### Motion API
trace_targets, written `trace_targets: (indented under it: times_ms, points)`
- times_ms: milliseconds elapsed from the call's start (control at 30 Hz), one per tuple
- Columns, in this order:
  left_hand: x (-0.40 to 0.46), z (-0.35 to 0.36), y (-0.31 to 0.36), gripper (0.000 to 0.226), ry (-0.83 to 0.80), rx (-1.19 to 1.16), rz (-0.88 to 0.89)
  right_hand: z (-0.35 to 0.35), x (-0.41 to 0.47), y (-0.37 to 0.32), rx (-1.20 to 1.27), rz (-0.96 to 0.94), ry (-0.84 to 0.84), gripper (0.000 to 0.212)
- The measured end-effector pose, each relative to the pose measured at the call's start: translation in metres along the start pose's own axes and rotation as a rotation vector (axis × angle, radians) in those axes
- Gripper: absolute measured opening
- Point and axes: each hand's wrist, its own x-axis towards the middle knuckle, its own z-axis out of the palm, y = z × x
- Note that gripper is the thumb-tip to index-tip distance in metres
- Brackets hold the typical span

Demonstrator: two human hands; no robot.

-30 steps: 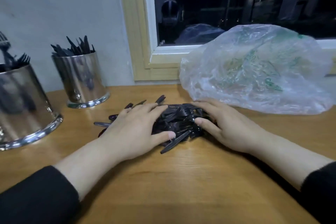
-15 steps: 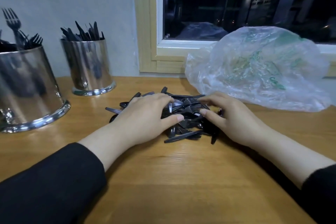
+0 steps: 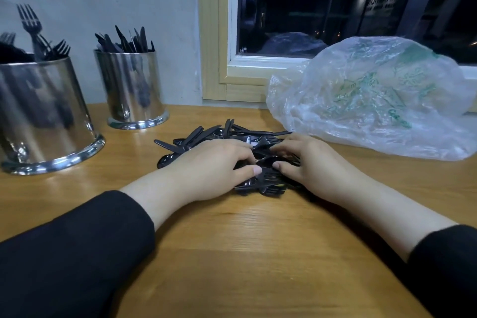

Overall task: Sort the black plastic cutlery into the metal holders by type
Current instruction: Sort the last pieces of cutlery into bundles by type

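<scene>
A heap of black plastic cutlery (image 3: 196, 137) lies on the wooden table (image 3: 258, 245) in the middle. My left hand (image 3: 211, 165) lies on the heap's left side with its fingers curled into the pieces and the thumb against them. My right hand (image 3: 309, 162) does the same from the right, and the fingertips of both hands nearly meet. Much of the heap is hidden under the hands. A large metal holder (image 3: 44, 116) at the left has forks standing in it. A smaller metal holder (image 3: 131, 88) behind it has knives in it.
A crumpled clear plastic bag (image 3: 374, 95) with green print lies at the back right against the window sill. A wall and a wooden window frame (image 3: 211, 33) close off the back of the table. Bare wood stretches toward me in front of the heap.
Both hands went from lying flat on the heap to curling their fingers into it and drew closer together, bunching the pieces. The view shifted left and closer.
</scene>
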Motion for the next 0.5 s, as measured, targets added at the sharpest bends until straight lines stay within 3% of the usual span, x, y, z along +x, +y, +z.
trace_targets:
  times_ms: [167,333,500]
  points:
    - [0.002,0.002,-0.001,0.027,0.150,-0.007,-0.049,-0.001,-0.002,0.001,-0.018,-0.014,0.121,0.015]
    - [0.002,0.002,0.002,0.040,0.230,-0.025,0.024,-0.013,-0.003,-0.003,0.030,-0.130,0.441,0.010]
    - [0.008,0.004,0.001,0.021,0.321,-0.033,0.087,-0.019,-0.005,-0.014,0.080,-0.277,0.561,0.012]
